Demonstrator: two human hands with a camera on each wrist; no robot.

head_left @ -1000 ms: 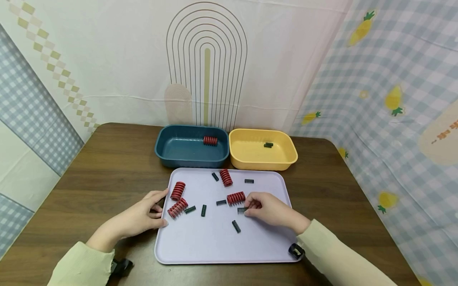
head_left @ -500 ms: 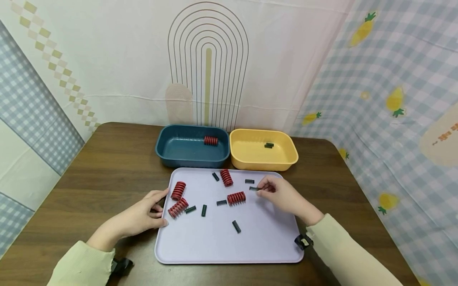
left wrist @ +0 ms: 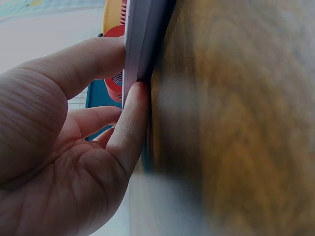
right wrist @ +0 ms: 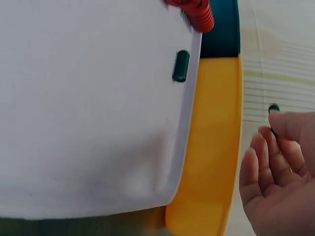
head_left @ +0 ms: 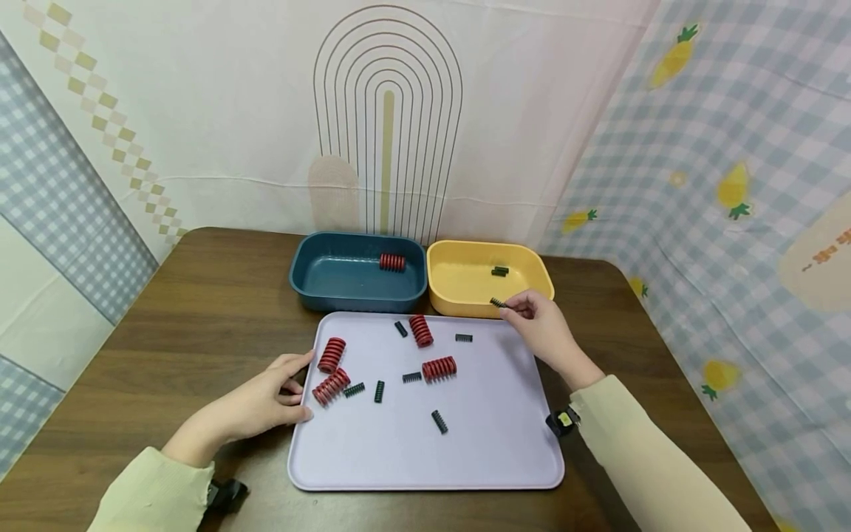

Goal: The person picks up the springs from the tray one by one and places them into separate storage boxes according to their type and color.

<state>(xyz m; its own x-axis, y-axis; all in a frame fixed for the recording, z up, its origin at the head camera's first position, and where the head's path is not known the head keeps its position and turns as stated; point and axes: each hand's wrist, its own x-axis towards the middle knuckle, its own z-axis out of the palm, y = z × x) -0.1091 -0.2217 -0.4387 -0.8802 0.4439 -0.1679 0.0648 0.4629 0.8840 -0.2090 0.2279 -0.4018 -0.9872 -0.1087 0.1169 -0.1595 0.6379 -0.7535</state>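
One small dark-green spring [head_left: 496,303] is getting pinched between the thumb and fingers of the person's right hand [head_left: 541,324], and it's hovering right over the near side of the yellow bin [head_left: 462,279]. Two little green ones [head_left: 499,273] are lying side by side in that bin. Meanwhile the left hand [head_left: 269,395] is gripping the left edge of the lilac tray [head_left: 372,458], thumb and fingers pressing on the rim. Six loose green springs [head_left: 439,422] are lying around on the tray, mixed in with four chunky red springs [head_left: 439,369], two of those sitting near the left hand. Another red spring [head_left: 392,262] is resting in the blue bin [head_left: 339,279], which is standing just beside the yellow one. Everything's sitting on a brown tabletop [head_left: 219,310].
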